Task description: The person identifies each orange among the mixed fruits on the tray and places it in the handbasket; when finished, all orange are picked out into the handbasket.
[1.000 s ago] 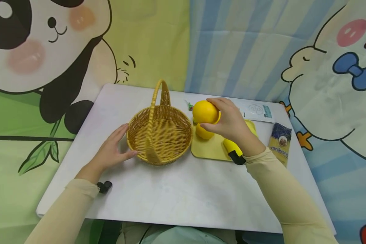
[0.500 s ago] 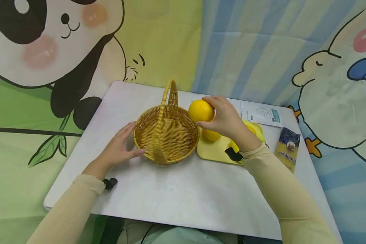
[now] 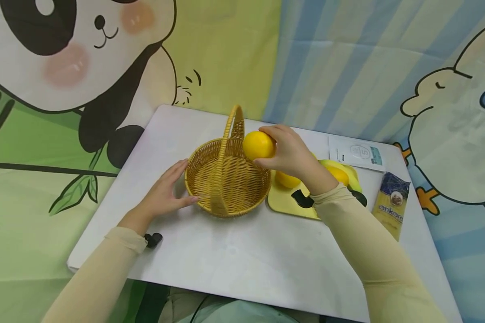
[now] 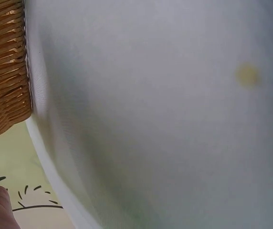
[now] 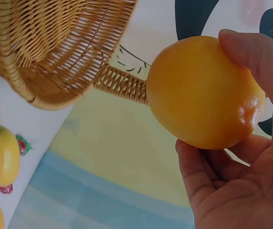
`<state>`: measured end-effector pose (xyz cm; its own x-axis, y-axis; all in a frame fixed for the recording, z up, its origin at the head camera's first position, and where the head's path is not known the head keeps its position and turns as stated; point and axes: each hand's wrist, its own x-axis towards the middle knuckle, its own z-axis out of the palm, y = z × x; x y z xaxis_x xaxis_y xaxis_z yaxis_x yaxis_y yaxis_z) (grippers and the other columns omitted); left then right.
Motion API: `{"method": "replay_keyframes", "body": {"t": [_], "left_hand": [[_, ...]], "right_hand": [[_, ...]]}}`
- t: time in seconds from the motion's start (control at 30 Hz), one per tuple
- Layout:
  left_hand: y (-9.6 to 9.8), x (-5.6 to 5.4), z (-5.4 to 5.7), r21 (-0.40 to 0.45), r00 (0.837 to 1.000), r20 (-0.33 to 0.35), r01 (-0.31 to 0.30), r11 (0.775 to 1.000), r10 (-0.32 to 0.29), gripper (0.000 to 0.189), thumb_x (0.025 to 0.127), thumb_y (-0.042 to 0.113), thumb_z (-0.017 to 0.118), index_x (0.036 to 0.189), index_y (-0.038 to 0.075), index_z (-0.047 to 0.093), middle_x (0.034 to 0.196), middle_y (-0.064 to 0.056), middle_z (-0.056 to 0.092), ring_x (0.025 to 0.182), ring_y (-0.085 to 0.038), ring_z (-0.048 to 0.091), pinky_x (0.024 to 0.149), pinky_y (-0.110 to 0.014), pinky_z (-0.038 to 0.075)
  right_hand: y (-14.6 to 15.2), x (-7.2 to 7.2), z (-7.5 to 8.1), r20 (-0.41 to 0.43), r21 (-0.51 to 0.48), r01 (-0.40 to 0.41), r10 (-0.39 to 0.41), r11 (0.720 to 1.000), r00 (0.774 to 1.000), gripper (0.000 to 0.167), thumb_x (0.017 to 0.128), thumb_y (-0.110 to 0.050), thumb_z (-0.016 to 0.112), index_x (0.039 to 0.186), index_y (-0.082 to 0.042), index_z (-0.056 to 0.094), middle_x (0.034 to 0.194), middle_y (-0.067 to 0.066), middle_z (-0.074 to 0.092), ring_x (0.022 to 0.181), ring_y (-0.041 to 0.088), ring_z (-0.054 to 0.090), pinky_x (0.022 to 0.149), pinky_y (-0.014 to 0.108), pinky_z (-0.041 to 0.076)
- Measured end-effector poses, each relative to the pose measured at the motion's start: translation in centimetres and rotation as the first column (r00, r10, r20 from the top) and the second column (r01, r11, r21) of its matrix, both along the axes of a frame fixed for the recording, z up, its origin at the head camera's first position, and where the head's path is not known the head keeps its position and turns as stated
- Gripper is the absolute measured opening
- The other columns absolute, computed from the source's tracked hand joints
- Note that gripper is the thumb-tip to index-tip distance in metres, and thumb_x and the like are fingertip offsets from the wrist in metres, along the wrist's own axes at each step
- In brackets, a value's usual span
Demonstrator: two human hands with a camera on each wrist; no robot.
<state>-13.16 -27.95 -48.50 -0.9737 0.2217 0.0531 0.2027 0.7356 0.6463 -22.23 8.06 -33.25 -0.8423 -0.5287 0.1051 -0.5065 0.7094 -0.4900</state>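
Holding a yellow fruit [image 3: 258, 145] in my right hand [image 3: 291, 154] at the right rim of the wicker basket [image 3: 226, 179], middle of the frame.
My fingers and thumb curl round the fruit, clamped on it; my left hand [image 3: 165, 193] lies with straight fingers against the basket's left wall. More yellow fruit [image 3: 287, 179] sits on the yellow board [image 3: 283, 202], right of the basket on the white table [image 3: 246, 260].

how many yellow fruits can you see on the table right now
3: one in the right hand, fruit above the basket rim; two on the tray, at and. The arm may hide more.
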Motion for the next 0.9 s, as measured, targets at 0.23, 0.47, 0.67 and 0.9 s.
{"method": "replay_keyframes", "body": {"t": [0.23, 0.47, 0.67, 0.9], "left_hand": [[0.0, -0.1, 0.3, -0.001, 1.000, -0.016, 0.006, 1.000, -0.006, 0.119, 0.078, 0.056, 0.088, 0.169, 0.018, 0.021, 0.176, -0.007, 0.020, 0.163, -0.034, 0.020, 0.127, -0.068, 0.025], [0.1, 0.0, 0.8, 0.001, 1.000, -0.013, 0.006, 1.000, -0.006, 0.118, 0.079, 0.053, 0.088, 0.169, 0.017, 0.020, 0.176, -0.008, 0.021, 0.163, -0.034, 0.019, 0.127, -0.068, 0.024], [0.1, 0.2, 0.7, 0.008, 1.000, 0.004, -0.002, 1.000, 0.002, 0.119, 0.079, 0.056, 0.087, 0.169, 0.020, 0.019, 0.176, -0.008, 0.020, 0.164, -0.033, 0.018, 0.127, -0.068, 0.024], [0.2, 0.6, 0.5, 0.015, 1.000, 0.012, -0.008, 1.000, 0.008, 0.119, 0.079, 0.056, 0.087, 0.169, 0.019, 0.020, 0.176, -0.007, 0.019, 0.164, -0.032, 0.018, 0.128, -0.066, 0.024]], "right_hand": [[-1.7, -0.9, -0.1, -0.009, 0.011, -0.040, 0.041, 0.999, 0.999, 0.083, 0.078, -0.039, 0.089, 0.148, -0.007, 0.057, 0.145, 0.012, 0.061, 0.129, 0.031, 0.057, 0.105, 0.048, 0.053], [-3.4, -1.5, -0.5, 0.014, 0.012, -0.072, 0.072, 0.997, 0.997, 0.076, 0.079, -0.039, 0.088, 0.144, -0.010, 0.060, 0.141, 0.010, 0.062, 0.126, 0.028, 0.056, 0.098, 0.045, 0.054], [-4.5, -2.1, -1.5, 0.049, 0.025, -0.101, 0.099, 0.995, 0.994, 0.077, 0.081, -0.039, 0.086, 0.146, -0.009, 0.058, 0.138, 0.011, 0.063, 0.115, 0.026, 0.059, 0.092, 0.041, 0.056], [-5.7, -3.0, -3.0, 0.075, 0.037, -0.107, 0.104, 0.994, 0.992, 0.076, 0.079, -0.038, 0.086, 0.144, -0.008, 0.060, 0.127, 0.009, 0.066, 0.102, 0.024, 0.060, 0.082, 0.036, 0.056]]}}
